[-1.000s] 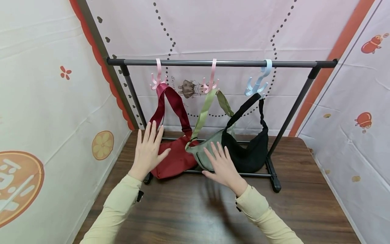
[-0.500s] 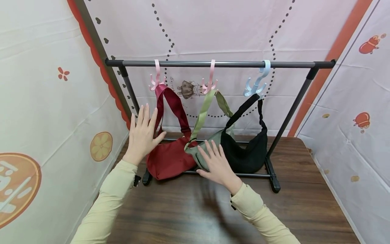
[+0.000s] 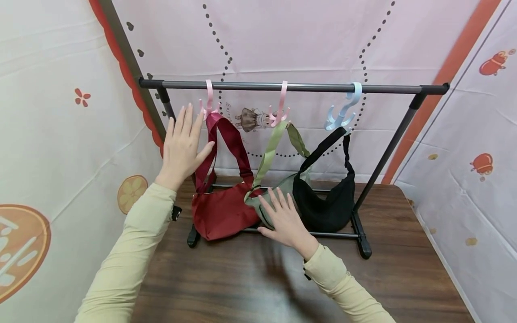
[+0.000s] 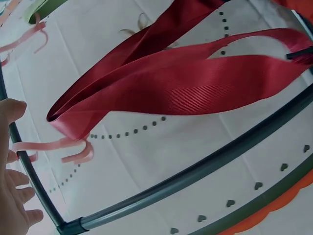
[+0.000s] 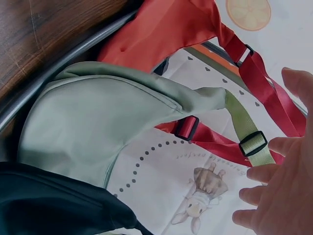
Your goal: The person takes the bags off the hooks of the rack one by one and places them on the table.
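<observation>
A red bag (image 3: 222,213) hangs by its strap from a pink hook (image 3: 209,101) at the rack's left. My left hand (image 3: 180,148) is raised beside that strap, fingers straight, holding nothing. In the middle a grey-green bag (image 5: 98,117) hangs from a second pink hook (image 3: 279,105). My right hand (image 3: 286,222) is spread in front of it, and the right wrist view shows a gap between hand and bag. A black bag (image 3: 325,204) hangs from a blue hook (image 3: 343,107) and overlaps the grey-green one.
The hooks hang on the top bar (image 3: 250,86) of a dark metal rack, which stands on a brown wooden table (image 3: 226,287). Printed cloth (image 3: 323,40) surrounds the table at the back and both sides.
My left hand has risen from beside the red bag's body to near the top of its strap. My right hand has shifted slightly left. The bags stay hanging.
</observation>
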### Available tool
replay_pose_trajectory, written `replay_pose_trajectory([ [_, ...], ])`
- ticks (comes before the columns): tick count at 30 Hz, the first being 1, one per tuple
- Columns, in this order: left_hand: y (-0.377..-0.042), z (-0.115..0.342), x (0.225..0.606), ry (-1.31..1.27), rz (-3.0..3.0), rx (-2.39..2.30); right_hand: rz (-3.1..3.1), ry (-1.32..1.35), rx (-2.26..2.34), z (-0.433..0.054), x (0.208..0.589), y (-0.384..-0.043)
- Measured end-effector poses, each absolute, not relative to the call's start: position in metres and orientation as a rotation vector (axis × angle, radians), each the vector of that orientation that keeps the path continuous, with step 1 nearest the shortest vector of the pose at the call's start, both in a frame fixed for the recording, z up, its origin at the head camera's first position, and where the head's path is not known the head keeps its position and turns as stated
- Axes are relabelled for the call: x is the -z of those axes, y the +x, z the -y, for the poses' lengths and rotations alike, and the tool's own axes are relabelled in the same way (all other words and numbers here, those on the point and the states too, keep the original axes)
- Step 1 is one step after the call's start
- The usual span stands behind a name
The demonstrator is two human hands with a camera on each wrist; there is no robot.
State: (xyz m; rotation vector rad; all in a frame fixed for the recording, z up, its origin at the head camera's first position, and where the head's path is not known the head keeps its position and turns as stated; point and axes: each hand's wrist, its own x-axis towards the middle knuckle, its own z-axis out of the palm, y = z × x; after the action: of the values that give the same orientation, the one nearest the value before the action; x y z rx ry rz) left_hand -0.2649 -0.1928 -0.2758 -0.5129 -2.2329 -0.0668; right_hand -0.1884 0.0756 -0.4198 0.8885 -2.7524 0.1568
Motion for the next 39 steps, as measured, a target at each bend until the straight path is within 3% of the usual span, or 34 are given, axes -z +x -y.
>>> replay_pose_trajectory([
  [19,-0.294,0.172,0.209,-0.633,2.155,0.145,2.753,0.928,-0.196,-0.067,0.420,-0.185],
  [39,-0.302,0.174,0.204,-0.620,2.123,0.280,2.721,1.023,-0.161,-0.053,0.415,-0.183],
])
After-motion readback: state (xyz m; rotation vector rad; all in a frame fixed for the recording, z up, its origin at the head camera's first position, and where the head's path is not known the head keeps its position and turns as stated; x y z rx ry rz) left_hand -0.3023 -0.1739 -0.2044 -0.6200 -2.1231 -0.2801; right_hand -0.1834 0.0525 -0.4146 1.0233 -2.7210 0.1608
